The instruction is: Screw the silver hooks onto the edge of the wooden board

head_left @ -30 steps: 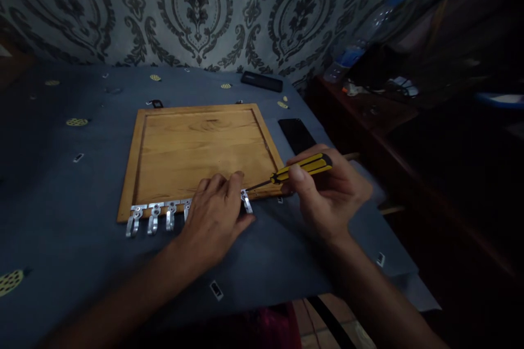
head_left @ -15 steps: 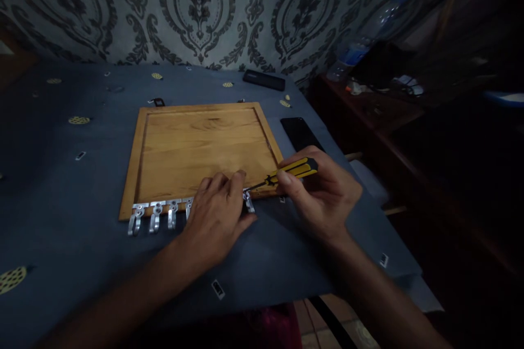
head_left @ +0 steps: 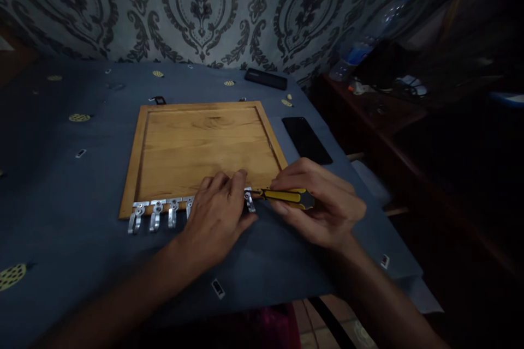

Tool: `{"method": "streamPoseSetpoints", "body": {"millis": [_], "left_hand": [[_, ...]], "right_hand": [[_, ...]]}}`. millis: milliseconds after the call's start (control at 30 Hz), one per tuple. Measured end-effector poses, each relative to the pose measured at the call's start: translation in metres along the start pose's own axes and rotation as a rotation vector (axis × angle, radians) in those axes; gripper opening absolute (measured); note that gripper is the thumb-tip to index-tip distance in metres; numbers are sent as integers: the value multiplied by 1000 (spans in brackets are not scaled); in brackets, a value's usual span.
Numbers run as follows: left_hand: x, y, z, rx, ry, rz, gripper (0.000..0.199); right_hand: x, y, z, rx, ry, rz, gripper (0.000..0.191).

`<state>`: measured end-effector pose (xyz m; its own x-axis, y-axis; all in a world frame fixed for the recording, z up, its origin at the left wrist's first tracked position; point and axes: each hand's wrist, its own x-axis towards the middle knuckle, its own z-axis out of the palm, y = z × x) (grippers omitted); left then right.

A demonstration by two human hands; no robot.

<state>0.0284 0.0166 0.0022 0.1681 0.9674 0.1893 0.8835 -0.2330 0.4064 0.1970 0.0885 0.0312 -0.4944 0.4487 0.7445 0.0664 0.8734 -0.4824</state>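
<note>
A framed wooden board (head_left: 204,144) lies flat on the table. Along its near edge runs a metal hook rail (head_left: 159,206) with several silvery hooks. My left hand (head_left: 215,212) is laid over this rail, fingers curled on the board and thumb in front of the edge, pressing rail and board together; it covers the middle hooks. In my right hand (head_left: 323,202) is a yellow-and-black screwdriver (head_left: 286,196), held nearly level between thumb and fingers. Its tip points left, at the rail's right end by the last hook (head_left: 249,200); whether it sits on a screw I cannot tell.
A black smartphone (head_left: 307,139) lies to the right of the board. Farther back are a dark oblong case (head_left: 266,79) and a small black clip-like piece (head_left: 159,100). A plastic bottle (head_left: 358,54) stands on the side cabinet, past the table's right edge.
My right hand has turned the screwdriver, bringing its handle lower and the shaft closer to level. The left hand keeps its place on the rail.
</note>
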Motion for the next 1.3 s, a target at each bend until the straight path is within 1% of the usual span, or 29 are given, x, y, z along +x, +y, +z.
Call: {"method": "streamPoseSetpoints", "body": {"millis": [67, 167, 267, 367, 467, 533, 600, 700, 900, 1200, 1300], "left_hand": [[0, 0, -1, -1, -9, -7, 58], [1, 1, -2, -11, -18, -15, 57], [0, 1, -2, -19, -13, -16, 56], [0, 1, -2, -13, -13, -18, 55], [1, 1, -1, -2, -14, -19, 57], [1, 1, -2, 3, -14, -16, 59], [1, 1, -2, 0, -19, -13, 59], [1, 2, -3, -9, -28, -20, 55], [1, 1, -2, -7, -20, -21, 57], [1, 1, -2, -8, -29, -27, 55], [1, 1, -2, -7, -25, -23, 56]], "right_hand": [[0, 1, 0, -1, 5, 51, 10], [-1, 2, 1, 0, 54, 121, 10], [-2, 1, 4, 48, 83, 213, 9], [-2, -1, 4, 117, 65, 308, 9], [0, -2, 1, 185, 36, 380, 15], [1, -2, -2, 241, -14, 414, 21], [3, -1, -4, 277, -65, 405, 21], [5, 0, -6, 247, -90, 350, 12], [1, 4, -1, 146, -3, 289, 7], [-1, 5, 5, 46, 105, 304, 14], [-1, 5, 7, 29, 126, 286, 15]]}}
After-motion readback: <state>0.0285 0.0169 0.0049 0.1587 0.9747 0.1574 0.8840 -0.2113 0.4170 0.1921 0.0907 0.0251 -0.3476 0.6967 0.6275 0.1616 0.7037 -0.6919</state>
